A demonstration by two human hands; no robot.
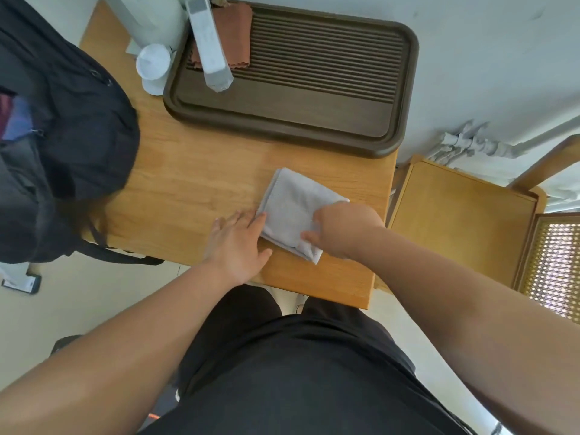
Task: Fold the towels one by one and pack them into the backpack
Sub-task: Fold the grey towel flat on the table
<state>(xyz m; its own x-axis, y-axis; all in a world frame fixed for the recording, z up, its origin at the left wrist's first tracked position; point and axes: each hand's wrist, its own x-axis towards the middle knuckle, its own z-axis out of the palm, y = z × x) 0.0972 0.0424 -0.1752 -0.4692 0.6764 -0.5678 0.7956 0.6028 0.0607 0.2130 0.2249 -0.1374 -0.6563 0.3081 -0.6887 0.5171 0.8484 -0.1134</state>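
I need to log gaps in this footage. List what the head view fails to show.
- Backpack: cut off by the left edge; its opening and contents cannot be judged.
- Grey towel: the right hand covers one corner, and the fold count is unclear.
- Brown cloth on the tray: partly hidden under a grey box.
- Right fingers: tucked out of sight, so the grip is unclear.
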